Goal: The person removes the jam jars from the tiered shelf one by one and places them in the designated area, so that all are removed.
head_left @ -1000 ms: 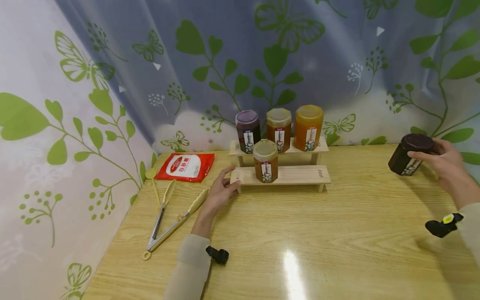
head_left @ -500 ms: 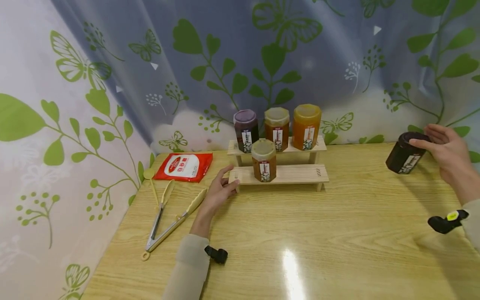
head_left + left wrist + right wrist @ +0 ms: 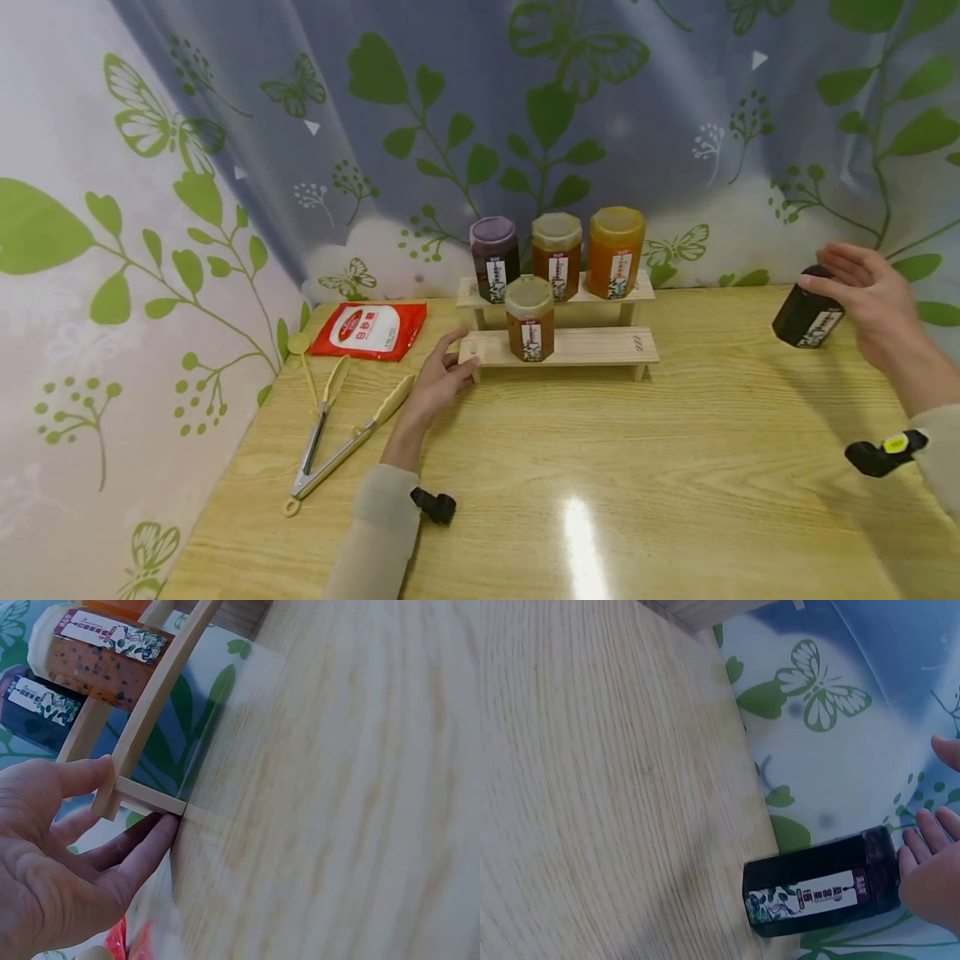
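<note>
My left hand [image 3: 438, 379] grips the left end of a two-step wooden display rack [image 3: 592, 346]. In the left wrist view its thumb lies at the shelf's end and its fingers reach round the leg. An amber jar [image 3: 531, 329] with a pale lid stands on the lower step. On the upper step are a purple-lidded jar [image 3: 495, 262], a reddish-brown jar [image 3: 557, 258] and an orange jar [image 3: 617, 254]. Far right, a dark jar [image 3: 817, 885] stands upright on the table. My right hand [image 3: 873, 300] is beside its lid, fingers extended and thumb apart.
A red-and-white bag [image 3: 367, 329] lies left of the rack. In front of it are spread tongs [image 3: 337, 458] with yellow tips and a small yellow spoon [image 3: 300, 350]. A patterned curtain [image 3: 712, 183] hangs behind the wooden table [image 3: 675, 483].
My right hand's fingers have loosened from the dark jar's lid, and the hand has shifted a little left and up beside it. The left hand stays on the rack.
</note>
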A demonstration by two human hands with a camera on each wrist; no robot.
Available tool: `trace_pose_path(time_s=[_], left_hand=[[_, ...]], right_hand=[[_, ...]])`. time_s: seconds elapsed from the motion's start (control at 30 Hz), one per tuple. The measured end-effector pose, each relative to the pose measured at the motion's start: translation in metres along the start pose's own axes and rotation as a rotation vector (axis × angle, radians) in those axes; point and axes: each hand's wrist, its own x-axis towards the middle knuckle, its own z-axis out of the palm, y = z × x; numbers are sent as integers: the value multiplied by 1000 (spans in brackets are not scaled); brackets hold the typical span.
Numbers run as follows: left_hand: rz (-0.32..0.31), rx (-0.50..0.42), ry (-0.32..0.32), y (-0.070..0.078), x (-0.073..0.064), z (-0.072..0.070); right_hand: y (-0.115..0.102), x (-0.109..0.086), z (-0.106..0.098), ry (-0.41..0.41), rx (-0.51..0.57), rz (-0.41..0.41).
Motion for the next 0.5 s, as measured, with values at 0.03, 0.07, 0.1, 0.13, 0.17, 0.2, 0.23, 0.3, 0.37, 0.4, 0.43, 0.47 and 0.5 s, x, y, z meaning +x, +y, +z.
trace_pose_path(time_s=[0.03, 0.07, 0.1, 0.13, 0.17, 0.2, 0.23, 0.3, 0.37, 0.4, 0.43, 0.47, 0.5], left_hand=[[1, 3, -1, 0, 1, 0], [0, 5, 0, 0, 1, 0], [-1, 8, 1, 0, 1, 0], [0, 9, 1, 0, 2, 0], [1, 10, 2, 0, 2, 0], [-1, 11, 2, -1, 2, 0], [-1, 12, 3, -1, 3, 0], [-1, 11, 2, -1, 3, 0], [-4, 7, 1, 0, 2, 0], [-5, 6, 0, 0, 2, 0], [-7, 4, 0, 0, 2, 0], [-9, 0, 0, 0, 2, 0], [-10, -2, 0, 0, 2, 0]], right_hand=[[0, -1, 2, -13, 26, -7], [1, -2, 4, -29, 68, -12], [1, -4, 6, -45, 98, -19], [1, -5, 7, -70, 146, -23], [2, -7, 9, -95, 186, -26], [3, -8, 10, -118, 220, -28], [3, -10, 11, -141, 252, -30], [5, -13, 14, -187, 298, -35], [6, -16, 18, -227, 330, -42], [7, -17, 20, -243, 334, -49], [8, -18, 22, -261, 335, -52], [8, -19, 24, -279, 328, -55], [9, -21, 26, -299, 321, -57]])
